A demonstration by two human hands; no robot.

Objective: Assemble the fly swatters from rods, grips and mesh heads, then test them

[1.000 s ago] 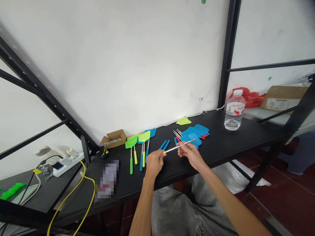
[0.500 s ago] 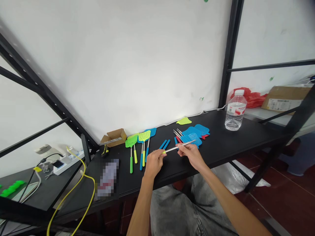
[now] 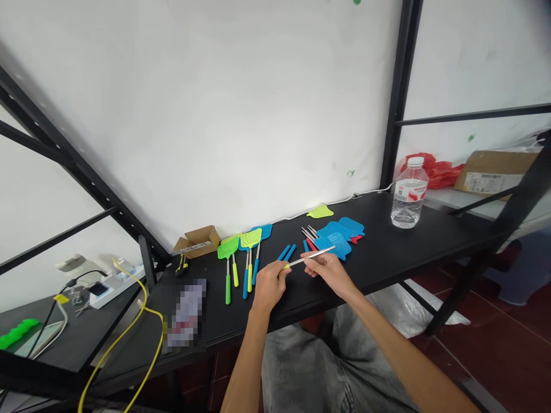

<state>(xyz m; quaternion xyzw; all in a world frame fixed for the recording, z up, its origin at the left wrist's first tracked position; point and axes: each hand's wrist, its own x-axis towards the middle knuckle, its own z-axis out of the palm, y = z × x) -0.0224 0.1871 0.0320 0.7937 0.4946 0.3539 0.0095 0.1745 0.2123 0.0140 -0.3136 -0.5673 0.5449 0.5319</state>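
My left hand (image 3: 270, 282) is closed round a yellow-green fly swatter handle, most of it hidden in the fist. From it a thin silver metal rod (image 3: 321, 251) points to the right, with no swatter head on its tip. The fingers of my right hand (image 3: 329, 271) pinch the rod near its middle. Behind the hands lie loose blue swatter heads (image 3: 333, 245), a red one (image 3: 356, 238) and several bare metal rods (image 3: 309, 232). Blue handles (image 3: 287, 252) rest just beyond my left hand. Whole fly swatters (image 3: 228, 249) in green, yellow and blue lie to the left.
A yellow-green head (image 3: 321, 211) lies by the wall. An open cardboard box (image 3: 202, 241) and a pixelated packet (image 3: 186, 315) are on the left of the black table (image 3: 370, 269). At the right stands a water bottle (image 3: 408, 195). A yellow cable (image 3: 144, 338) hangs at the left.
My right hand has slid a little left along the rod, closer to my left hand. The whole view has shifted slightly; the swatter parts on the table lie as before.
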